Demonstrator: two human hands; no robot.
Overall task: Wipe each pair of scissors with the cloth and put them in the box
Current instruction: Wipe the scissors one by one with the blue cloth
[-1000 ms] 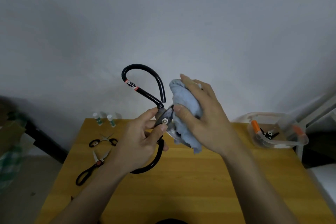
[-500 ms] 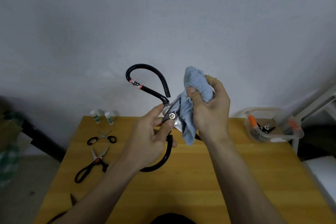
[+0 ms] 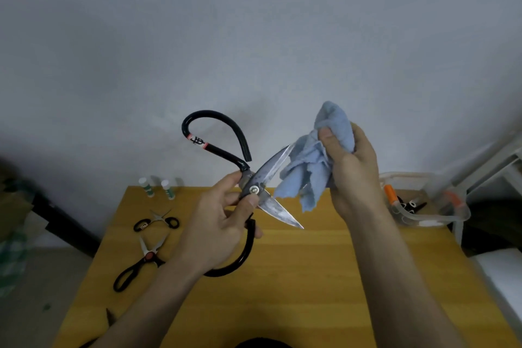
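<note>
My left hand [image 3: 223, 223] grips large black-handled scissors [image 3: 267, 171] near the pivot, held above the wooden table [image 3: 296, 277]. Their blades are spread apart, one pointing up right, one down right. My right hand [image 3: 353, 169] holds a bunched light blue cloth [image 3: 310, 167] just right of the upper blade, touching its tip. A clear plastic box [image 3: 440, 215] stands at the table's right edge with orange-handled and black scissors inside. Two more pairs lie on the table's left: small black ones [image 3: 156, 222] and a black pair with a red pivot [image 3: 141, 263].
Two small white and green bottles [image 3: 156, 188] stand at the table's far left corner. A dark pointed tip [image 3: 110, 318] shows near the front left edge. A grey wall rises behind. White furniture [image 3: 497, 167] stands to the right of the box.
My right hand has pulled the cloth off the blades, up and to the right. Both blades are now bare and spread apart. The left hand keeps its grip.
</note>
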